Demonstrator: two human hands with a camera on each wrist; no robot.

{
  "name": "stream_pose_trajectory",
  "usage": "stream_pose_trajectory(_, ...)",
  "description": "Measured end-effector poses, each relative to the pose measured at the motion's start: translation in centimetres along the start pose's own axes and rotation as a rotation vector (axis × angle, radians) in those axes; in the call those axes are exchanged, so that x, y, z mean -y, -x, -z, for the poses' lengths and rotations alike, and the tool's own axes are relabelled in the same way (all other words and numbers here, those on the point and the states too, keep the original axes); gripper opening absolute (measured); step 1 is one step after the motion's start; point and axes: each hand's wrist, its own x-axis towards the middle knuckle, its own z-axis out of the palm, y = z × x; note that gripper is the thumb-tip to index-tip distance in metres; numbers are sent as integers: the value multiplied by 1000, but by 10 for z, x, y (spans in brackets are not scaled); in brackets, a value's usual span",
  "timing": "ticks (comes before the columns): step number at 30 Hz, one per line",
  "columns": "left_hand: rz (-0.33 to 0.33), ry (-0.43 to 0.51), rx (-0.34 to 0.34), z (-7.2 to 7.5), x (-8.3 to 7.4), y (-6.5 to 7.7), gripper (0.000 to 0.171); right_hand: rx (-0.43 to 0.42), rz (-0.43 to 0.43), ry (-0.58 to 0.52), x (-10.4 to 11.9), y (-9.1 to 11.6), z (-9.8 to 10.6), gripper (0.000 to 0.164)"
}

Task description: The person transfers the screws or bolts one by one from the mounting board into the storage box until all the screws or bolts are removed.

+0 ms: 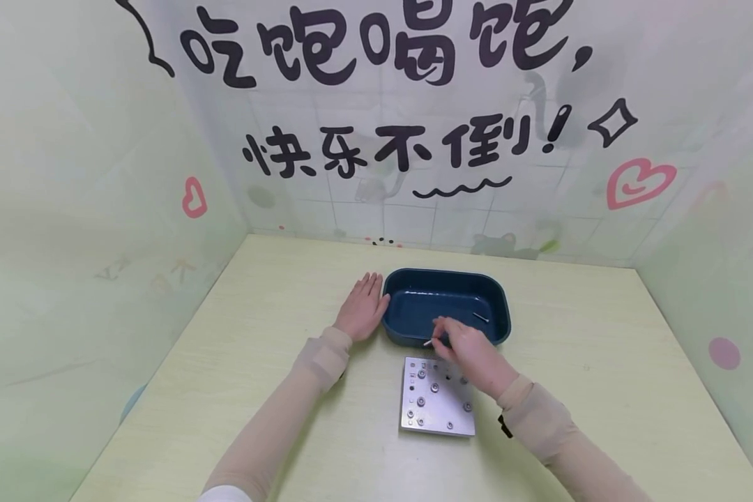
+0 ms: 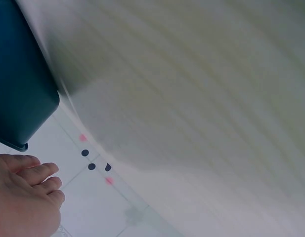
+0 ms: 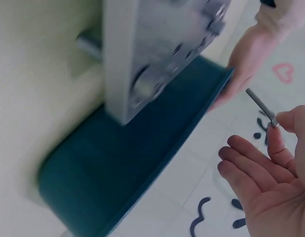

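Observation:
In the head view my right hand [image 1: 472, 350] is over the near rim of a dark blue tray [image 1: 423, 310]. Its thumb and index finger pinch a small metal bolt [image 3: 260, 105] by the head, the shank pointing away, while the other fingers stay loosely extended. Beside the tray's left end, my left hand [image 1: 360, 312] lies with fingers straight, thumb at the rim. A square metal plate [image 1: 439, 415], studded with several bolt heads and some bare holes, sits just in front of the tray. Another bolt [image 1: 480, 317] lies inside the tray at the right.
All this stands on a pale wooden table [image 1: 571, 390]. Printed wall sheets [image 1: 351, 216] enclose it at the back and both sides. In the right wrist view a peg-like post [image 3: 89, 45] shows under the metal plate.

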Motion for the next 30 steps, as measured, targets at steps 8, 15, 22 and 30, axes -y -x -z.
stream_pose_trajectory(8,-1,-2,-1,0,0,1,61,-19,-116,-2,-35,-8,1,8)
stream_pose_trajectory(15,2,-3,5,2,-1,1,61,-16,-197,6,-60,-11,0,9)
stream_pose_trajectory(22,4,-5,16,4,-2,1,61,-9,-266,-8,-77,-10,-5,10)
stream_pose_trajectory(30,2,-7,13,2,-1,0,60,8,-302,15,-83,-10,-9,11)
